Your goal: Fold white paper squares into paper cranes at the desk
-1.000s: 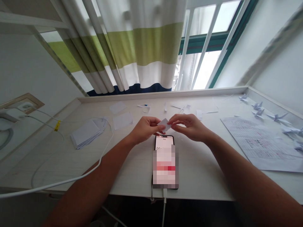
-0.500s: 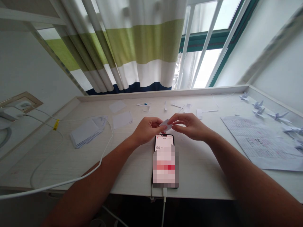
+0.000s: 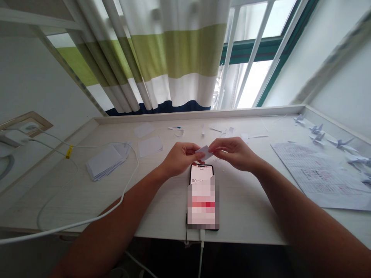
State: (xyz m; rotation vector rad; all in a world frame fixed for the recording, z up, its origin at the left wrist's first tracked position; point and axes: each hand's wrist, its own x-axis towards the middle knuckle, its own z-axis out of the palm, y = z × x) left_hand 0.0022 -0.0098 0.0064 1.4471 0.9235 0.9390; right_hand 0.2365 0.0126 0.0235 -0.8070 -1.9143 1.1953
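A small folded piece of white paper is held up between my two hands, just above the top end of a phone. My left hand pinches its left side between thumb and fingers. At its right edge, the thumb and forefinger of my right hand close on the paper. The phone lies on the white desk with a cable plugged into its lower end; most of its screen is blurred out.
Stacked white paper and a loose sheet lie to the left. Paper scraps are scattered behind my hands. To the right are a written sheet and several folded paper cranes. A white cable crosses over my left forearm.
My right thumb and forefinger have come together at the paper's right edge, and more of the paper's face shows. My left hand keeps its pinch.
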